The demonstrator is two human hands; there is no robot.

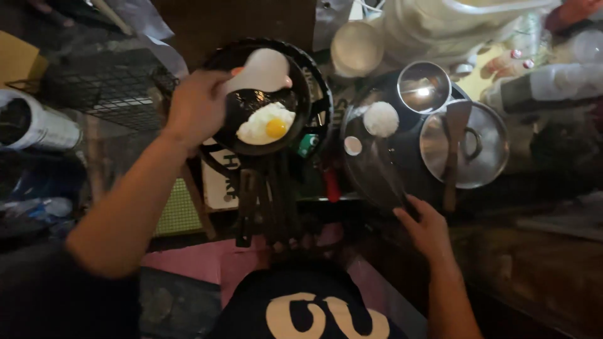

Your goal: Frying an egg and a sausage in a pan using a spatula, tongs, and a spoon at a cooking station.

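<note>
A small black frying pan (295, 125) sits on a round burner and holds a fried egg (267, 124) with an unbroken yolk. My left hand (198, 107) hovers over the pan's left rim, gripping a white eggshell (264, 70) above the egg. My right hand (428, 229) reaches to the near edge of a dark round pan lid (377, 166) with a white knob, fingers touching its rim.
A steel pot lid (487, 147) with a wooden spatula (453, 150) across it lies at right. Behind stand a small steel bowl (424, 86) and a white bowl (357, 47). A wire rack (100, 88) and white bucket (50, 129) stand left.
</note>
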